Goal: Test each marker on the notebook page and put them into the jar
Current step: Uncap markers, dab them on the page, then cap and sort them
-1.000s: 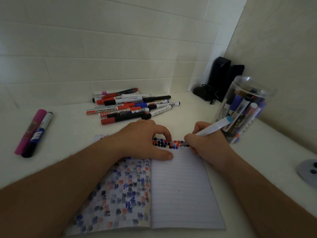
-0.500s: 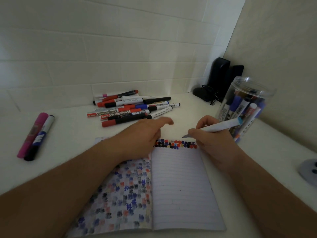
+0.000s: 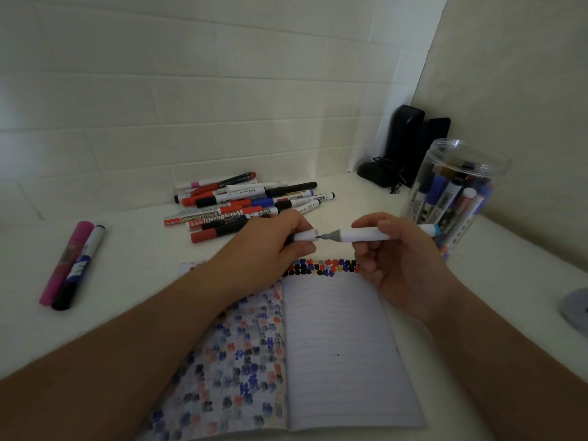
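My right hand grips a white marker level above the notebook, its grey tip pointing left. My left hand pinches the white cap just in front of that tip, the two nearly touching. The open notebook lies below, with a row of coloured test marks along the top of its right page and a left page full of blots. The clear jar stands at the right, holding several markers. A pile of markers lies behind my left hand.
A pink marker and a blue-and-black marker lie apart at the left. Two black speakers with a cable sit in the back corner behind the jar. A grey round object shows at the right edge.
My right hand lifted the marker off the page and turned it level. My left hand left the notebook, rose, and now holds the cap at the marker's tip.
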Motion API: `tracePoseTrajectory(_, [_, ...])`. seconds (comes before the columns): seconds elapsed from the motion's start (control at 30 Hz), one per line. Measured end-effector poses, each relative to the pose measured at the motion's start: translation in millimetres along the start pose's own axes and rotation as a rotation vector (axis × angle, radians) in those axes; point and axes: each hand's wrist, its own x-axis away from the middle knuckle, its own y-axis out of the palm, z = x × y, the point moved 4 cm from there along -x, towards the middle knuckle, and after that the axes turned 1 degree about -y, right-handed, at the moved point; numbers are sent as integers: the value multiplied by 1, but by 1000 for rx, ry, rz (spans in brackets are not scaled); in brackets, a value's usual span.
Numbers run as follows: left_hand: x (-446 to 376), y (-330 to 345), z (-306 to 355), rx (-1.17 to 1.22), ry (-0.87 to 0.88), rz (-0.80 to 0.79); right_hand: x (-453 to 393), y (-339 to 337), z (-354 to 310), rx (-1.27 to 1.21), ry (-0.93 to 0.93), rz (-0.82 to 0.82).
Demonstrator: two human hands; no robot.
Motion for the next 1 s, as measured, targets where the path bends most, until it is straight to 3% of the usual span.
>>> tracePoseTrajectory(0.27, [0,1,1,8,18,-1,-1,-2,1,14,27,63])
tracePoseTrajectory(0.5, [0,0,6,-112,86,11,1,4,3,333,-46,81])
tracePoseTrajectory(0.67, [1,-6,6,21,61,107,2,11,4,236,-76,95])
tracePoseTrajectory(0.8, [-1,-8,5,-21,55,148,1,18,2,247,-108,98])
tracePoseTrajectory(1.0, [5,-3,9,-90,69,36,-2,25,4,461,-163,85])
